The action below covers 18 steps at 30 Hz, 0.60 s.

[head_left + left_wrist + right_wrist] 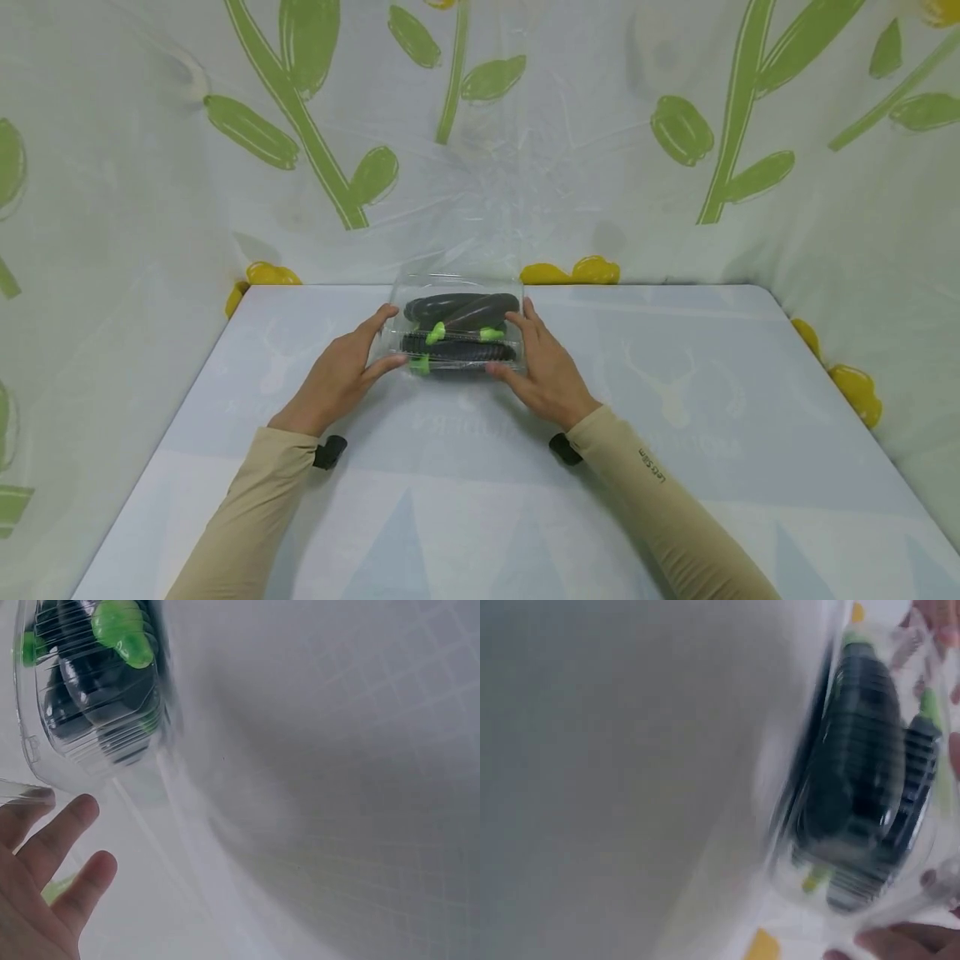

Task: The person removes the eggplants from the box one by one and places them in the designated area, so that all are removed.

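Observation:
A clear plastic box (459, 287) with ridged walls, near the table's far edge, holds several glossy dark eggplants (480, 312) with bright green stems (124, 634). My left hand (341, 371) holds the box's left end, thumb toward the front and fingers behind. On the other end, my right hand (551, 371) grips with its thumb across the front corner and fingers along the side. Close beside the left fingers (64, 829), a clear plastic edge shows in the left wrist view. The right wrist view is blurred, with the eggplants seen through the ridged wall.
The pale table (480, 517) carries a faint printed pattern of deer heads and triangles. Right behind its far edge hangs a whitish sheet (570, 183) with green leaves and yellow flowers. A dark wrist device (330, 452) sits under the left sleeve's cuff.

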Each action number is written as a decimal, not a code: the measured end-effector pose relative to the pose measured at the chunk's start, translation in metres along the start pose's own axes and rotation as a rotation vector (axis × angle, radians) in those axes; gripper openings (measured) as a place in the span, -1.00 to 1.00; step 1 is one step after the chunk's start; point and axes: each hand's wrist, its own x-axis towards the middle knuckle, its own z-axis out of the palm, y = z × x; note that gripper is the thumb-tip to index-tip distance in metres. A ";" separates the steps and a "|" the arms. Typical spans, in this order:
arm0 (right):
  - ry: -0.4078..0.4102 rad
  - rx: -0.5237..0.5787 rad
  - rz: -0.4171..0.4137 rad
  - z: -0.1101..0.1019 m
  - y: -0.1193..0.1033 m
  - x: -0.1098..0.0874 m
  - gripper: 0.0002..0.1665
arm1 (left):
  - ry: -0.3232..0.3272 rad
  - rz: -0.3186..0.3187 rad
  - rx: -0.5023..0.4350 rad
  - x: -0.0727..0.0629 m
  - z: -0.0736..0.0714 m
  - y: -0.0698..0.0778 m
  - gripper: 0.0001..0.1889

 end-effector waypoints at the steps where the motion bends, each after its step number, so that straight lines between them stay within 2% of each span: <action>1: -0.002 -0.007 -0.005 -0.002 0.000 0.000 -0.01 | 0.000 -0.001 0.000 0.000 0.000 0.000 -0.21; 10: -0.102 -0.098 -0.058 -0.020 -0.001 0.006 -0.11 | 0.013 -0.032 -0.013 0.002 0.004 -0.001 -0.20; 18: -0.085 -0.118 -0.104 -0.020 0.004 0.005 -0.19 | 0.034 -0.021 -0.003 0.004 0.007 -0.003 -0.19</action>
